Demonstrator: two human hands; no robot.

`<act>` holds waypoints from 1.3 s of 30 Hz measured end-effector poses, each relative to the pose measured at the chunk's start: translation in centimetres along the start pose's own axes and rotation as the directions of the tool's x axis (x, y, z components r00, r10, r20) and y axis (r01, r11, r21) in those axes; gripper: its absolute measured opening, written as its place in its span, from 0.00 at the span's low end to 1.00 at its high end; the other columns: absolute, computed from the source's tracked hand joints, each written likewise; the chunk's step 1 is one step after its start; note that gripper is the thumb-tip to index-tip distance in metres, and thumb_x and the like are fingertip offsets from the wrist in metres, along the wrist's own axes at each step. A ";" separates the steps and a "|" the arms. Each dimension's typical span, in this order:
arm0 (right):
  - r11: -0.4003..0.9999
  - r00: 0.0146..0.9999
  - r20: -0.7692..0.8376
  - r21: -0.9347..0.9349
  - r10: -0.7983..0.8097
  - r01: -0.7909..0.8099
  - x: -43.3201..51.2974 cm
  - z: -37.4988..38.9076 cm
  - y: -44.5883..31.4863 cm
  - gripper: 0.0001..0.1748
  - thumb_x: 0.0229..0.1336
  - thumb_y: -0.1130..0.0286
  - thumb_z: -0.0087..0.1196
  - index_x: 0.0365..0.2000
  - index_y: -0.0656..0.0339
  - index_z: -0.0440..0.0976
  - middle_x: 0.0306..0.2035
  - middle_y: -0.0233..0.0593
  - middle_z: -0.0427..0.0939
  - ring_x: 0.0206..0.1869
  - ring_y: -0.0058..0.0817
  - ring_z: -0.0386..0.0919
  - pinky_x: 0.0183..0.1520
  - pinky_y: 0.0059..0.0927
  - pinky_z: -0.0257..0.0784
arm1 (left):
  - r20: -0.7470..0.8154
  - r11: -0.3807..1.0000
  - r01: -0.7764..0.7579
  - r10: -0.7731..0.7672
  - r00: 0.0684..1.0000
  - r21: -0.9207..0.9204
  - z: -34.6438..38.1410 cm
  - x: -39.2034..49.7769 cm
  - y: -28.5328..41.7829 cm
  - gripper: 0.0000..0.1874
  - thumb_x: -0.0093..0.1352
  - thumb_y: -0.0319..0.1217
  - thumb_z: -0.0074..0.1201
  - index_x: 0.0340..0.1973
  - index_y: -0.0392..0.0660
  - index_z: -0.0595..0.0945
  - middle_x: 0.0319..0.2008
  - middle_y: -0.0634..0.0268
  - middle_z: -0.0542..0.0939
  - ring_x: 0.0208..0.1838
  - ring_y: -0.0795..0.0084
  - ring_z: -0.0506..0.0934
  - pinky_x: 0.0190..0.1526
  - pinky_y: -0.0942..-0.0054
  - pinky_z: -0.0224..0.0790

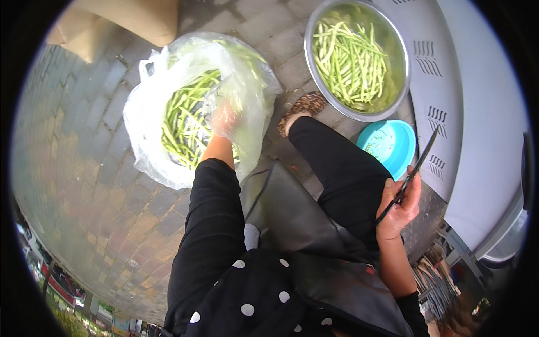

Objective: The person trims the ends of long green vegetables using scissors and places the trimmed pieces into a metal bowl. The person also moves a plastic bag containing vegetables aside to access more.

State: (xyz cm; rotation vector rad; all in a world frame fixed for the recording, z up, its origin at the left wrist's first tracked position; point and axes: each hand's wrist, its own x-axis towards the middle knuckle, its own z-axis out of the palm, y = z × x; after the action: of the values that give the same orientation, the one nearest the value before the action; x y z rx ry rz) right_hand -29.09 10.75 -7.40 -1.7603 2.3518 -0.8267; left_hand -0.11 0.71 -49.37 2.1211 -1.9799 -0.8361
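Note:
My left hand (225,118) reaches into a clear plastic bag (141,126) of long green beans (179,122) on the paving. Film and glare blur its fingers, so its grip cannot be told. My right hand (400,210), palm up at the right, holds a long dark tool (422,156), seemingly scissors, pointing up and away. Beyond it, a turquoise plastic basin (407,147) has small green scraps inside. A large stainless steel bowl (310,69) farther off holds many more green beans.
A light grey slotted metal panel (427,92) stands along the right, close to the bowl and basin. Tan cardboard (139,17) lies at the upper left. My black-trousered leg (337,156) and patterned shoe (305,105) lie between bag and basin. Brick paving (105,189) spreads left.

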 end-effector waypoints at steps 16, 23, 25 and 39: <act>0.993 0.998 -0.059 0.116 0.016 -0.009 -0.7 -0.5 1.5 0.24 0.52 0.80 0.62 0.51 0.68 0.69 0.27 0.31 0.73 0.27 0.15 0.67 0.32 0.18 0.68 | 0.515 0.259 0.608 -0.348 0.783 -0.750 -18.1 -5.2 -1.1 0.20 0.55 0.18 0.55 0.45 0.32 0.76 0.34 0.51 0.80 0.35 0.56 0.80 0.35 0.60 0.76; 0.988 0.991 -0.095 0.132 0.089 -0.077 -1.1 -1.0 2.2 0.24 0.51 0.78 0.62 0.50 0.66 0.70 0.25 0.33 0.72 0.24 0.18 0.66 0.30 0.21 0.67 | 0.573 0.074 0.669 -0.451 0.684 -0.740 -20.0 -6.3 -2.1 0.18 0.55 0.20 0.56 0.42 0.27 0.76 0.32 0.53 0.79 0.29 0.60 0.79 0.31 0.60 0.76; 0.980 0.991 -0.061 0.167 0.116 -0.105 -1.3 -1.1 2.3 0.23 0.51 0.78 0.62 0.49 0.64 0.71 0.24 0.35 0.72 0.22 0.20 0.66 0.28 0.25 0.66 | 0.567 0.133 0.714 -0.514 0.643 -0.688 -20.0 -6.5 -2.6 0.19 0.56 0.22 0.58 0.43 0.31 0.76 0.31 0.53 0.80 0.29 0.58 0.79 0.31 0.61 0.76; 0.991 0.989 -0.146 0.134 0.031 -0.012 -2.2 -1.6 3.6 0.22 0.50 0.74 0.63 0.48 0.58 0.73 0.23 0.38 0.76 0.22 0.27 0.72 0.29 0.29 0.69 | 0.543 -0.062 0.540 -0.148 0.827 -0.839 -28.0 -18.3 -2.3 0.13 0.59 0.23 0.57 0.40 0.35 0.77 0.29 0.56 0.80 0.25 0.63 0.78 0.29 0.67 0.76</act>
State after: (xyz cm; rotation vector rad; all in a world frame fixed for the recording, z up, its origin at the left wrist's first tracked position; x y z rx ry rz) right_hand -32.07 14.02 -8.26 -1.6723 2.3371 -1.1184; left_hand 15.16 10.66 -21.31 1.4389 -0.2029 -1.9328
